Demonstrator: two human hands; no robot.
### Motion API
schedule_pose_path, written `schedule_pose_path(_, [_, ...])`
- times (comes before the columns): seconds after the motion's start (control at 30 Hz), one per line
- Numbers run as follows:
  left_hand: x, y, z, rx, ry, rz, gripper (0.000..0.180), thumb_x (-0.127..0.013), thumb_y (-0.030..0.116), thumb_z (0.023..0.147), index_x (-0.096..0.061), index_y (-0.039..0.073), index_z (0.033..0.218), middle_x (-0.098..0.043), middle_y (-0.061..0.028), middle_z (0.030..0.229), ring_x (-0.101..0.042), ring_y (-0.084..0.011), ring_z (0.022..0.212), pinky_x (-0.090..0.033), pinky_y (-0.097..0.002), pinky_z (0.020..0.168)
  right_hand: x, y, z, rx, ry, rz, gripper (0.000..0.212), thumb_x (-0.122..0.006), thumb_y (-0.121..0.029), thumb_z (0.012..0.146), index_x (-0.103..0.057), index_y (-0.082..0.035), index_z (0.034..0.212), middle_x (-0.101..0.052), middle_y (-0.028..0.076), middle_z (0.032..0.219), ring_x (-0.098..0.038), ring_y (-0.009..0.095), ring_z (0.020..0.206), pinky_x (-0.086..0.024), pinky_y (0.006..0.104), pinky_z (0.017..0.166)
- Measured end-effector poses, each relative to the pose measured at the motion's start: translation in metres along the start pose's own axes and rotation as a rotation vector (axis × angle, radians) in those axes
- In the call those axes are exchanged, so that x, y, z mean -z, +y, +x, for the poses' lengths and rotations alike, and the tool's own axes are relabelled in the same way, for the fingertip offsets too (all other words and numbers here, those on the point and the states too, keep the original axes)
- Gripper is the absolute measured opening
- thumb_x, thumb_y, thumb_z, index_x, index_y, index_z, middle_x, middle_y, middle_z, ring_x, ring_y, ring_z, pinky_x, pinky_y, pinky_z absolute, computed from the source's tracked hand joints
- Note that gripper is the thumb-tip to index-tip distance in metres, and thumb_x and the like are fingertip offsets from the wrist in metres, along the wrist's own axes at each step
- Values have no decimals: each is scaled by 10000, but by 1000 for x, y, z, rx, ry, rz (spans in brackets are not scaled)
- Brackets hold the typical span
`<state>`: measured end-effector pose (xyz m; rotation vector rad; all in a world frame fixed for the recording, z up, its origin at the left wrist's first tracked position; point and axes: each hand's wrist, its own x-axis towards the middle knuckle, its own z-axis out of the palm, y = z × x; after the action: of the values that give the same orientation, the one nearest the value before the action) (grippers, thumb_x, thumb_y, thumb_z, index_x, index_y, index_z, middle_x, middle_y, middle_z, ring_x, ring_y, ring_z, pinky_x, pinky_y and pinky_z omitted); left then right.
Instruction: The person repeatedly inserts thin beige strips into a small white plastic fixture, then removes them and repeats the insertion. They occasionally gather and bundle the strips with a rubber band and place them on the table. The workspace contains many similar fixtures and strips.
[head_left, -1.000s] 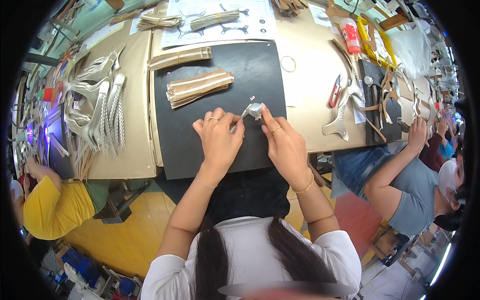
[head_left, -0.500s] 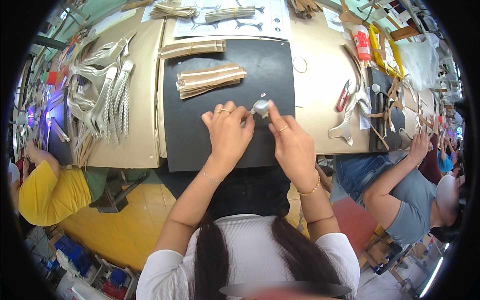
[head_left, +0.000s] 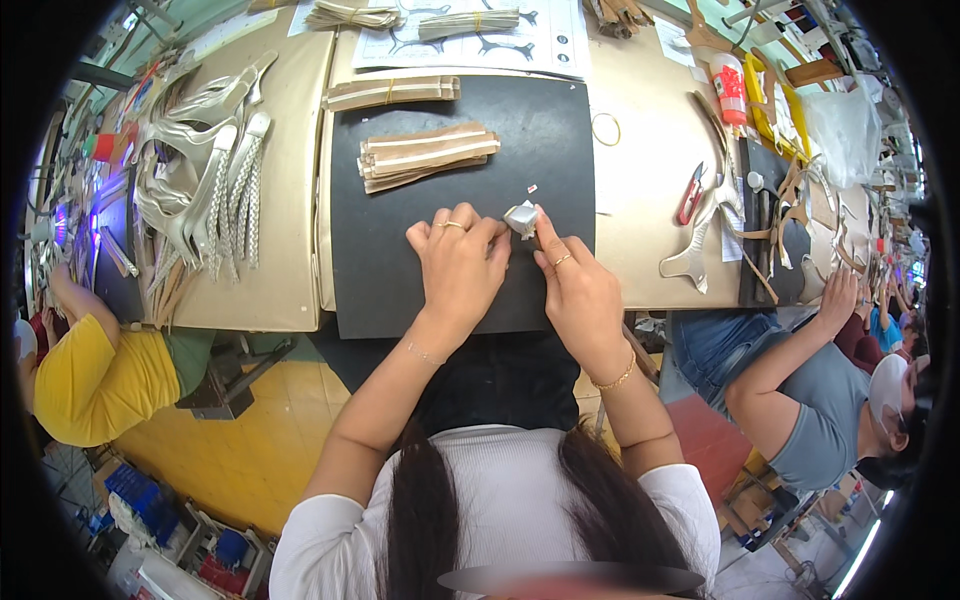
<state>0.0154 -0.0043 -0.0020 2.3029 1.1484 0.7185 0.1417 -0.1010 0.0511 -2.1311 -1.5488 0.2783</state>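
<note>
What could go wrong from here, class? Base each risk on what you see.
The small silver-grey piece might slip, as the right hand appears to meet it at one edge with the index fingertip. The brown-and-white strips lying stacked beyond the left hand, with no band visible, could scatter if bumped.

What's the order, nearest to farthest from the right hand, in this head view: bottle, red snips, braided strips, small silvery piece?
From the right hand:
1. Small silvery piece, at the index fingertip
2. Red snips, to the right
3. Bottle, right, farther up the table
4. Braided strips, far left
</note>
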Motion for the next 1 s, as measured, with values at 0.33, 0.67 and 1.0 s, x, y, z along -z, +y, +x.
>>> schedule_pose_path(0.33, [12, -8, -7, 64, -38, -94, 85, -805, 164, 824, -800, 101, 881, -630, 11, 838, -555, -184, 868, -302, -378, 880, 0, 3, -1, -39, -111, -83, 509, -652, -87, 969, -574, -141, 1468, -640, 98, 871, -649, 309, 707, -519, 417, 636])
schedule_pose_path(0.67, [7, -7, -5, 58, -40, -60, 66, -798, 149, 810, -761, 96, 796, -585, 0, 779, -549, -194, 832, -303, -385, 859, 7, -4, -2, 54, 48, 60, 537, -672, -116, 954, -564, -162, 1478, -665, 75, 914, -678, 273, 711, -541, 398, 610])
schedule_pose_path(1.0, [5, -7, -5, 17, 6, -59, 58, -791, 141, 797, -755, 99, 781, -567, -4, 762, -542, -195, 805, -299, -392, 832, 2, -1, -1, 162, 81, 49, 550, -690, -76, 935, -569, -134, 1468, -657, 77, 905, -664, 280, 699, -531, 390, 608])
